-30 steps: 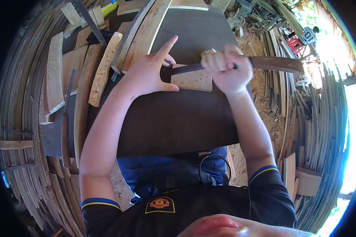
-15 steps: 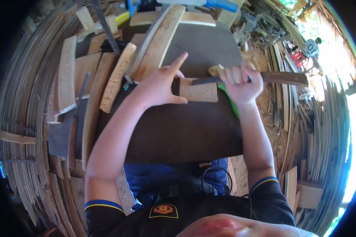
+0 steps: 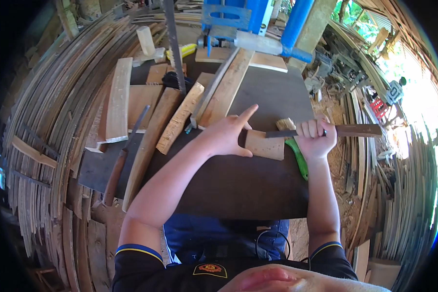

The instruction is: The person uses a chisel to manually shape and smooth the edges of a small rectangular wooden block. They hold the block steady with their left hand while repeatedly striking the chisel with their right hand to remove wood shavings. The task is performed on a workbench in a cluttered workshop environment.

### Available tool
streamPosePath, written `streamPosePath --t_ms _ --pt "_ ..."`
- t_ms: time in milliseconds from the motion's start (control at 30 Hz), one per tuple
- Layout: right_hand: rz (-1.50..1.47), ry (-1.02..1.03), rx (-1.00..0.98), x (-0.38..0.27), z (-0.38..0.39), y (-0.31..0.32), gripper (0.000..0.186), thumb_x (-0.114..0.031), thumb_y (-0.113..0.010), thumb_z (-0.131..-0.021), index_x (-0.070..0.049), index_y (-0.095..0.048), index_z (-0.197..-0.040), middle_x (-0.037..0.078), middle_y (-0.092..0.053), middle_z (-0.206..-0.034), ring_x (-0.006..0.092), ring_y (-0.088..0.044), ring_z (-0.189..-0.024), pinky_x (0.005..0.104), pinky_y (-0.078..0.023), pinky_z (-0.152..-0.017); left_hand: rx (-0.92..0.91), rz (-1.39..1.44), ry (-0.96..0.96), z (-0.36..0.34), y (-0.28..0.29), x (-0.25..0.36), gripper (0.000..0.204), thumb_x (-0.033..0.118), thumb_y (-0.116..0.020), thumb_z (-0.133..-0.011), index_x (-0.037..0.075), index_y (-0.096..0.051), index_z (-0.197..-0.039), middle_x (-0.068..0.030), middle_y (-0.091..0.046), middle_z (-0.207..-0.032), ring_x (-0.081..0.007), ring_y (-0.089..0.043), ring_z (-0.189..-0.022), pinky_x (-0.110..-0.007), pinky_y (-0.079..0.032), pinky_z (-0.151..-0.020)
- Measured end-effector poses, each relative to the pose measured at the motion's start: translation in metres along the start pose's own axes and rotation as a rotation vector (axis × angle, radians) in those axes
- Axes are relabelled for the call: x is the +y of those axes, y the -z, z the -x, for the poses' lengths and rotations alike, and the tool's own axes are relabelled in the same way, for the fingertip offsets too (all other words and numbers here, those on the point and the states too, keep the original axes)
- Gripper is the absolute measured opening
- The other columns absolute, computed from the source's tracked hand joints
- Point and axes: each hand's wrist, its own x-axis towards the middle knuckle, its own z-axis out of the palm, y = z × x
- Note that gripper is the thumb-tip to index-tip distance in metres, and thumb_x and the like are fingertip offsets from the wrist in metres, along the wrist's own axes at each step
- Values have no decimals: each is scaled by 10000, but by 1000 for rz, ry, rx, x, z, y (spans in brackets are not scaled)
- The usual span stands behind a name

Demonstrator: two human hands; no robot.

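Note:
A small flat wooden block [image 3: 264, 147] lies on the dark table. My left hand [image 3: 224, 136] is beside its left edge, with thumb and index finger stretched wide apart. Whether the thumb touches the block, I cannot tell. My right hand [image 3: 316, 138] is closed round a wooden-handled tool with a flat dark blade [image 3: 283, 133]. The blade reaches left over the block's upper part, and the handle extends to the right past my fist. Partly behind my right hand is a brush with a green handle [image 3: 297, 156] and pale bristles.
Long planks [image 3: 228, 87] and rough wooden strips [image 3: 181, 118] lie at the left and back of the table. A saw blade [image 3: 174, 46] stands up there, near another wooden-handled tool [image 3: 117, 177]. Blue metal equipment [image 3: 228, 19] is behind. Stacked timber [image 3: 34, 121] flanks both sides.
The view has tilted up, so everything sits lower and further right, and more blue equipment shows. Both hands keep about the same places relative to the block.

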Motion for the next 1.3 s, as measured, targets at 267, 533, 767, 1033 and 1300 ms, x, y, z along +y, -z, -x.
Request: streamPosePath --t_ms 267,533,767,1033,1300 --pt "25 -35 -158 19 2 -21 274 -194 -458 -838 -146 -300 -619 -25 -201 -490 130 -162 -488 330 -218 -552 15 -34 -19 0 -5 -7 1174 424 -863 -681 176 -133 -1566 -95 -635 -1255 -329 -591 -1178 -445 -476 -1021" --pt "-47 -9 -22 5 -2 1 284 -214 -479 -825 -159 -295 -615 -35 -186 -490 125 -152 -483 324 -191 -533 -15 -9 0 1 -6 -7 1106 410 -855 -692 174 -200 -1551 -81 -627 -1269 -318 -547 -1236 -449 -462 -1044" --pt "23 -50 -132 15 2 -13 273 -212 -476 -821 -155 -305 -617 -33 -196 -498 125 -145 -486 325 -205 -545 -44 -7 10 2 -4 -1 1055 363 -852 -703 164 -239 -1538 -89 -627 -1264 -328 -538 -1241 -451 -460 -1048" --pt "-41 -49 -13 9 2 -4 272 -220 -481 -811 -157 -303 -615 -35 -188 -493 122 -144 -483 323 -214 -541 13 28 -58 -1 -9 -9 1006 353 -846 -709 163 -284 -1522 -96 -618 -1266 -333 -545 -1223 -447 -448 -1053" --pt "-5 -66 -150 9 0 -9 261 -209 -458 -827 -155 -304 -624 -28 -202 -483 124 -143 -484 325 -207 -538 32 10 -76 3 -11 -16 946 353 -850 -703 145 -362 -1486 -107 -616 -1271 -333 -533 -1238 -433 -443 -1057"
